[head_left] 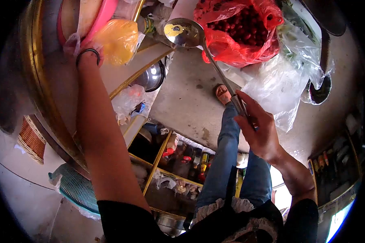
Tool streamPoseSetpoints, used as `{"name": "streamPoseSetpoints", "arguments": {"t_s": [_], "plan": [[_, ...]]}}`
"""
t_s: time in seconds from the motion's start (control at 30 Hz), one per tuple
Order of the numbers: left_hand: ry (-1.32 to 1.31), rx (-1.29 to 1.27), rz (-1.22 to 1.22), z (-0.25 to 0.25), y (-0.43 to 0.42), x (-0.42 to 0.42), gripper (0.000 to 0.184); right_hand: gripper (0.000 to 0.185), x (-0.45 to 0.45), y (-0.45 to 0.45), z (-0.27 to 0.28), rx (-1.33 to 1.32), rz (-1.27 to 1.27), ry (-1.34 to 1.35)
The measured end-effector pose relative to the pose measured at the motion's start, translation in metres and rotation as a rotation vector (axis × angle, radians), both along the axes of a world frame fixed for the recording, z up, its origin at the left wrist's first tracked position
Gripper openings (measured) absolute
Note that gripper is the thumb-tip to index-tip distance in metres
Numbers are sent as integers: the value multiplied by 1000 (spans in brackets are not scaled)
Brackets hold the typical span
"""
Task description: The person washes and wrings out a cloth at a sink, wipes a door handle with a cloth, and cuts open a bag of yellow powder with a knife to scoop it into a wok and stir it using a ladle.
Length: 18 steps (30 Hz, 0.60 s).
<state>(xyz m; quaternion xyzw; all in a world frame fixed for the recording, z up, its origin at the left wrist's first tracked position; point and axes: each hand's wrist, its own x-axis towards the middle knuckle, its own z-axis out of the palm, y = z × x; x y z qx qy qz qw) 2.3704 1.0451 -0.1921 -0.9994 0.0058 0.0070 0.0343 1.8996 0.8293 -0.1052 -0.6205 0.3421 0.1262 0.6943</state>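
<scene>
My right hand [258, 128] is wrapped round the handle of a long metal ladle [221, 67]. Its bowl points away from me and has a patch of yellow stuff in it, too unclear to name. Just right of the bowl lies an open red plastic bag [239, 56] full of small dark red fruit [247, 27]. My left arm reaches forward, with a dark band at the wrist. My left hand [96, 52] is by a yellow plastic bag [117, 41] and a pink-rimmed object [99, 22]; its fingers are mostly hidden, so their grip cannot be made out.
Clear plastic bags [278, 87] lie beside the red one. A lidded pot [152, 77] stands on a shelf at centre left. Shelves below hold several bottles [202, 164]. A teal plastic basket [77, 188] and a wicker basket [31, 139] are at the left.
</scene>
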Motion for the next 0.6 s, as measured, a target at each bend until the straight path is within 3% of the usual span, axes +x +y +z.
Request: {"name": "streamPoseSetpoints", "arguments": {"t_s": [0.23, 0.3, 0.4, 0.47, 0.6], "plan": [[-23, -72, -19, 6, -7, -10, 79, 52, -1, 2, 9, 8, 4, -48], [165, 6, 74, 7, -8, -18, 68, 52, -4, 2, 10, 9, 5, -69], [89, 167, -143, -3, 6, -37, 58, 51, -8, 1, 15, 28, 12, -50], [34, 236, -209, 22, -14, -91, 54, 51, -10, 0, 18, 12, 27, -35], [-337, 452, -480, 18, 1, -121, 52, 52, -16, -1, 20, -25, 3, -49]]}}
